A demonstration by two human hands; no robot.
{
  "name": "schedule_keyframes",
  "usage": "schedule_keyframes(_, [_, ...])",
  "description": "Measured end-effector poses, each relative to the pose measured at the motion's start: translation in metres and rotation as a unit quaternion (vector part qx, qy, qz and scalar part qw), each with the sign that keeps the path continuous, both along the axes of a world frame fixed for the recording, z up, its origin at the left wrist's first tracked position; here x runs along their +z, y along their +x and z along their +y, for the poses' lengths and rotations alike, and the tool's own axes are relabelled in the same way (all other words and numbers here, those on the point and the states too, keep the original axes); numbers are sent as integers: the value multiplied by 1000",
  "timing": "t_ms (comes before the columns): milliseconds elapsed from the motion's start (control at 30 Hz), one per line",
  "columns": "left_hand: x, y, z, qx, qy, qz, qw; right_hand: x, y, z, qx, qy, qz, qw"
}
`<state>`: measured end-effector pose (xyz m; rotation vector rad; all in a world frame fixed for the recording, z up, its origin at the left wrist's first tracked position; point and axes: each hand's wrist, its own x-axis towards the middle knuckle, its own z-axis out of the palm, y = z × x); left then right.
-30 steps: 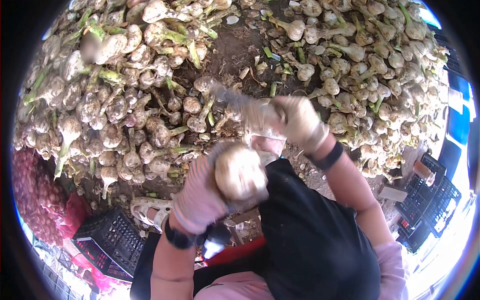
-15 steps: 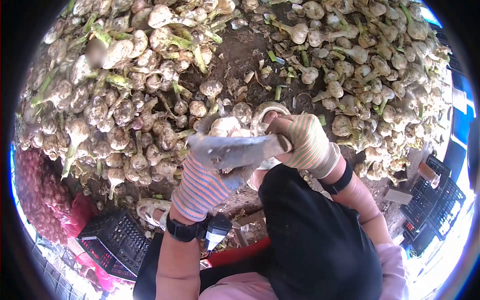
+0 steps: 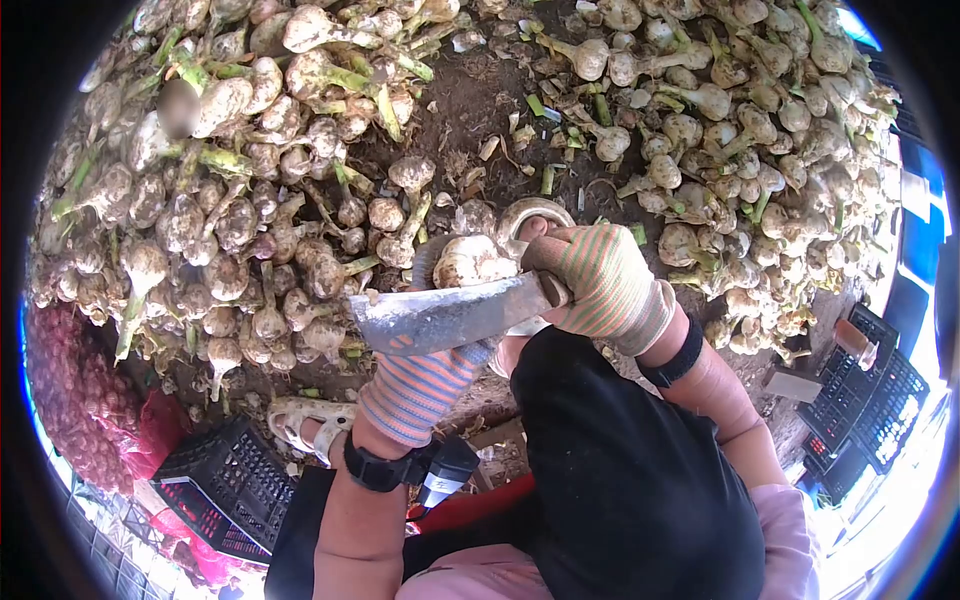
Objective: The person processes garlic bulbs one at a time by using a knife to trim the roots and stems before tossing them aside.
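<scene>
In the middle of the view, my gloved right hand point(image 3: 600, 280) is wrapped round the handle of a wide-bladed knife point(image 3: 450, 312). The blade points left and lies across the front of a garlic bulb point(image 3: 470, 262). Behind the blade, my gloved left hand point(image 3: 425, 385) holds this bulb; its grey fingertips show at the bulb's left side, while the blade covers most of its palm. Whether the edge touches the bulb I cannot tell.
Heaps of garlic bulbs with stems point(image 3: 240, 220) lie at left, and more point(image 3: 740, 130) at right. Black crates point(image 3: 230, 480) stand at lower left and others point(image 3: 865, 390) at right. Red net sacks point(image 3: 80, 390) are at far left. Sandaled feet point(image 3: 310, 425) rest on the soil.
The knife blade has swung lower and to the left, showing more of the bulb. My left hand has turned and shifted slightly right. The view has moved a little.
</scene>
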<state>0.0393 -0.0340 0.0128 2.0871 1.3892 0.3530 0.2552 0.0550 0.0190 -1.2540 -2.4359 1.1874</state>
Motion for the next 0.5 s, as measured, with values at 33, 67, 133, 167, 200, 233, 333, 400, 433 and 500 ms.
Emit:
schedule_keyframes(33, [-1,-1,-1,1,-2,3,1000,-1,0,-1,-7,6,-9,1000])
schedule_keyframes(67, [-2,-2,-3,2,-2,5,1000,-2,0,-1,-7,6,-10,1000])
schedule_keyframes(133, [-4,-3,-4,5,-3,9,1000,-2,1,-1,-5,9,18,1000])
schedule_keyframes(167, [-5,-2,-5,7,-8,8,1000,-5,3,-1,-5,8,18,1000])
schedule_keyframes(200, [-4,-2,-4,10,-8,8,1000,-12,6,0,12,19,36,999])
schedule_keyframes(233, [-4,2,-2,9,-8,7,1000,-19,11,1,29,30,54,998])
schedule_keyframes(333, [24,25,17,198,-239,-313,898,-51,32,4,-67,-20,14,997])
schedule_keyframes(400, [50,21,19,220,-324,-408,825,-50,47,8,-118,50,9,992])
schedule_keyframes(433, [42,20,18,239,-303,-500,775,-44,49,3,-163,20,8,986])
schedule_keyframes(500, [11,13,13,311,-317,-632,636,-34,47,-6,-229,-71,72,968])
